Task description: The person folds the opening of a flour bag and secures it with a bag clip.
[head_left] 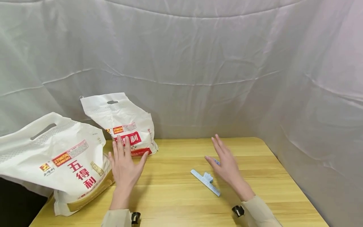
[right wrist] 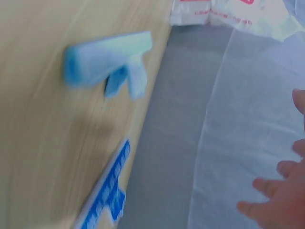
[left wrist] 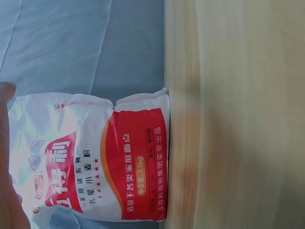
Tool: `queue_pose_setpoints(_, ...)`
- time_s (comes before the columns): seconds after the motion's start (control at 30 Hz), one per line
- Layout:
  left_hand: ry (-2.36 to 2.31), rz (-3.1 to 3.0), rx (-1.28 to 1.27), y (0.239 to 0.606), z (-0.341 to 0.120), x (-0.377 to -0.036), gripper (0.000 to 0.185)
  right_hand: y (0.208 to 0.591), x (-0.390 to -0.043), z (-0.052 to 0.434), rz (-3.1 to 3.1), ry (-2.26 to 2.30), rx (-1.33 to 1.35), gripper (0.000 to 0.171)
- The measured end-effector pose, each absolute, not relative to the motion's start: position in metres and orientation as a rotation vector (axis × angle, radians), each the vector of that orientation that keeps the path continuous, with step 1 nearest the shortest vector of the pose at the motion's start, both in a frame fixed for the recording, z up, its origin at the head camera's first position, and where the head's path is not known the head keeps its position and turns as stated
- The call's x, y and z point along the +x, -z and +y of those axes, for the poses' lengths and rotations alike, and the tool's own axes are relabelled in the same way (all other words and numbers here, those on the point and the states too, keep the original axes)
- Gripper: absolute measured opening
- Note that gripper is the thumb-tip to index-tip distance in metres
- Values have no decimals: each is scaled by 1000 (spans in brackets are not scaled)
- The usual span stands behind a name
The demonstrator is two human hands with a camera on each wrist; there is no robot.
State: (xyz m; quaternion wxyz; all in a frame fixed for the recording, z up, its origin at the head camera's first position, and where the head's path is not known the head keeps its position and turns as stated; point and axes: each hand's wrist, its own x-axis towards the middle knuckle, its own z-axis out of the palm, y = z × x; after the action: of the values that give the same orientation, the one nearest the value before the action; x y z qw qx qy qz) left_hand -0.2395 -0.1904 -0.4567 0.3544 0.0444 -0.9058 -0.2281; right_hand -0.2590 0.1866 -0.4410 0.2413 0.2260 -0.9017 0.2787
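Light-blue plastic sealing clip [head_left: 205,181] just left of the spread, empty right hand [head_left: 227,165], probably light, stiff and slick, best pinched at its raised tab; soft, heavy-looking flour bag [head_left: 124,127] beyond the flat, empty left hand [head_left: 124,167].

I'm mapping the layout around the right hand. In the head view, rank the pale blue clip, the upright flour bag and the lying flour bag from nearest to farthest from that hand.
1. Pale blue clip: on the table, just left of the right hand.
2. Upright flour bag: back left, beyond the left hand.
3. Lying flour bag: far left, at the table's edge.
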Motion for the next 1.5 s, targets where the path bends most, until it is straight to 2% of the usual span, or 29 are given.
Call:
queue_pose_setpoints(0.17,670,-2315,167,457,-187,-250,101,439,-270,161,-2391,-897,744,82)
queue_pose_setpoints(0.5,686,-2259,214,457,-191,-270,101,442,-291,102,-2420,-1069,791,75)
queue_pose_setpoints(0.9,664,-2265,272,463,-209,-284,107,452,-317,34,-2420,-1011,893,74)
queue_pose_setpoints(1.33,651,-2240,260,467,-230,-300,115,467,-342,-22,-2423,-969,1020,72)
queue_pose_setpoints(1.5,666,-2240,254,468,-236,-306,116,471,-349,-35,-2414,-961,1013,76)
